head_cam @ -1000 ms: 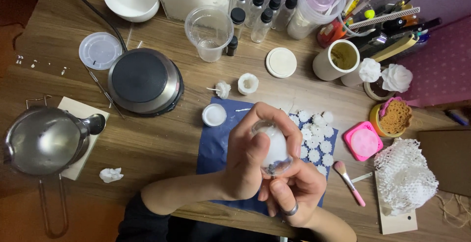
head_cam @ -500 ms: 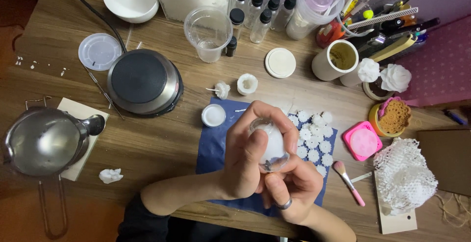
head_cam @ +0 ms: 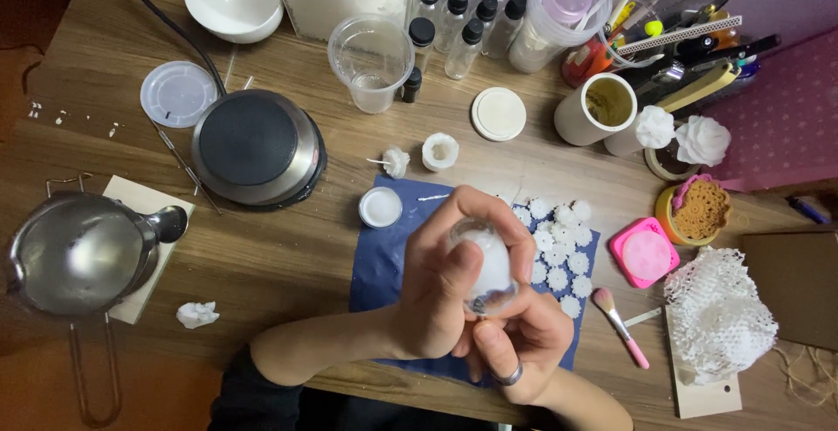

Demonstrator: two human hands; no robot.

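A: What is shown on the wooden table (head_cam: pixel 305 248), and how far does the work appear to have got?

B: A steel pitcher (head_cam: pixel 78 252) is seen at the left edge, smooth and round, its inside coated pale. Right of it, a round hot plate (head_cam: pixel 255 147) with a dark matte top is set. At centre, a blue mat (head_cam: pixel 384 261) is laid flat, and a batch of small white flowers (head_cam: pixel 559 248), ridged and waxy-looking, is spread on its right part. These pieces are judged finished; one more is in hand.

A: And the hands?

B: A small rounded mould (head_cam: pixel 484 265), clear and filled with something white, is held just above the mat, centre frame. It is gripped by the left hand (head_cam: pixel 436 296), fingers curled over its top. The right hand (head_cam: pixel 519 344), with a ring on one finger, is closed about its lower end. Whether the white filling has come loose cannot be told.

A: What else is noted?

B: A white netted bundle (head_cam: pixel 720 313), lacy and crumpled, is seen at lower right; a clear plastic cup (head_cam: pixel 371 62) at upper centre; a pink round dish (head_cam: pixel 644 252) right of the mat; a pink-handled brush (head_cam: pixel 621 326) below it.
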